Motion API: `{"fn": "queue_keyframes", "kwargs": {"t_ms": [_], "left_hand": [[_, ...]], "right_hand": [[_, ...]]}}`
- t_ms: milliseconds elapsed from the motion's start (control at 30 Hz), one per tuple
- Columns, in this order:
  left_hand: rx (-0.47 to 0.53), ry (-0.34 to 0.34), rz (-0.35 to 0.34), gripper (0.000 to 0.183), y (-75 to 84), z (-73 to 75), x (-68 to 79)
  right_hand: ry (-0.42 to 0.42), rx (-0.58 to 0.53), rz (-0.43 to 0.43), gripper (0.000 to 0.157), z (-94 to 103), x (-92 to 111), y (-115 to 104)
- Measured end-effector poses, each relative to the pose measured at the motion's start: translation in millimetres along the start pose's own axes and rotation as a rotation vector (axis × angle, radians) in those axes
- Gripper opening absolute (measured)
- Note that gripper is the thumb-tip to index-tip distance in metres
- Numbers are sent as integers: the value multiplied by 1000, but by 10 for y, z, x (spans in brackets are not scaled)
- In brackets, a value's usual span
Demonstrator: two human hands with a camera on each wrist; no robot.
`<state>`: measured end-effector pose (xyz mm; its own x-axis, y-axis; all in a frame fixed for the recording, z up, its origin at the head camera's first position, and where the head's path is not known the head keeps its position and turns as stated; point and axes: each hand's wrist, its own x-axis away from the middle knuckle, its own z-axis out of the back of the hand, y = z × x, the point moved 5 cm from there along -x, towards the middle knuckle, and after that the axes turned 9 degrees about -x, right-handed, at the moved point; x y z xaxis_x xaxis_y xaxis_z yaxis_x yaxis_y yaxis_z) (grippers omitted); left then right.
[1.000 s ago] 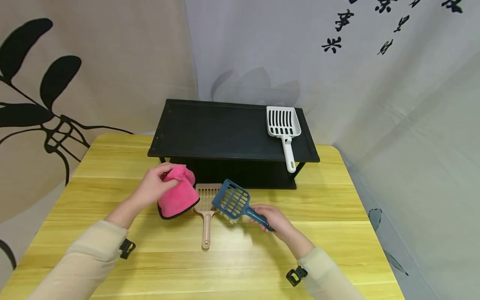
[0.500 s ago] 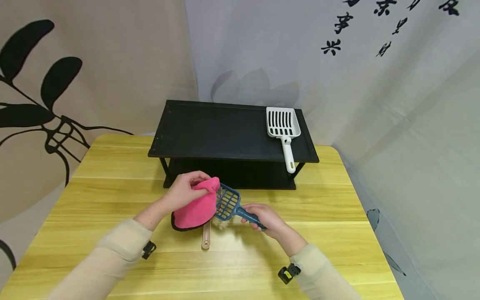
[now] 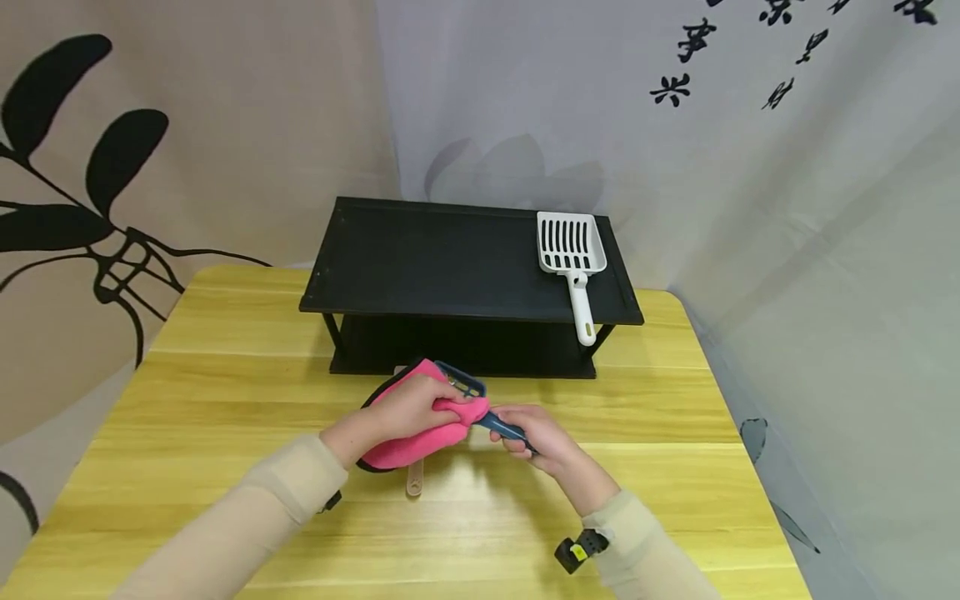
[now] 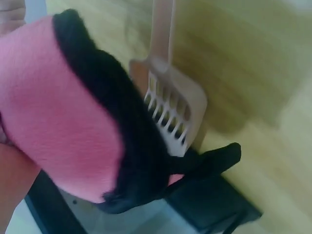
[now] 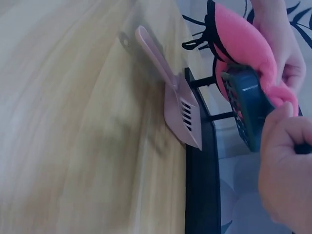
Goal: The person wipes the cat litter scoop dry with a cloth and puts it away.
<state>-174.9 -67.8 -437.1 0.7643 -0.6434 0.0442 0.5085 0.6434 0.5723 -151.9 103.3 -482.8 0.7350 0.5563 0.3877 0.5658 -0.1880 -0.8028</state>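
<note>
My left hand point(image 3: 416, 408) grips a pink cloth point(image 3: 408, 451) with a black border and lays it over the head of a blue slotted litter scoop point(image 3: 471, 384). My right hand point(image 3: 542, 439) holds that scoop by its handle, above the table. In the right wrist view the cloth point(image 5: 246, 36) is bunched against the near end of the scoop's head point(image 5: 248, 102). A beige litter scoop point(image 5: 183, 114) lies on the table beneath; in the head view only its handle end point(image 3: 415, 478) and a sliver of its head show past the cloth.
At the back of the wooden table point(image 3: 247, 400) stands a low black two-tier rack point(image 3: 427, 258). On the right of its top shelf rests a white litter scoop point(image 3: 573, 250), handle overhanging the front edge. A printed curtain point(image 3: 510, 92) hangs behind.
My left hand has carried the pink cloth rightward onto the blue scoop, covering most of its head. The right hand has stayed nearly in place. The cloth now hides most of the beige scoop.
</note>
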Motion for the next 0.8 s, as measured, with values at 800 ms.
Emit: {"fn": "queue_keyframes", "kwargs": {"t_ms": [800], "left_hand": [[-584, 247, -271, 20, 32, 477, 116]], "right_hand": [[28, 143, 63, 44, 139, 139, -283]]}}
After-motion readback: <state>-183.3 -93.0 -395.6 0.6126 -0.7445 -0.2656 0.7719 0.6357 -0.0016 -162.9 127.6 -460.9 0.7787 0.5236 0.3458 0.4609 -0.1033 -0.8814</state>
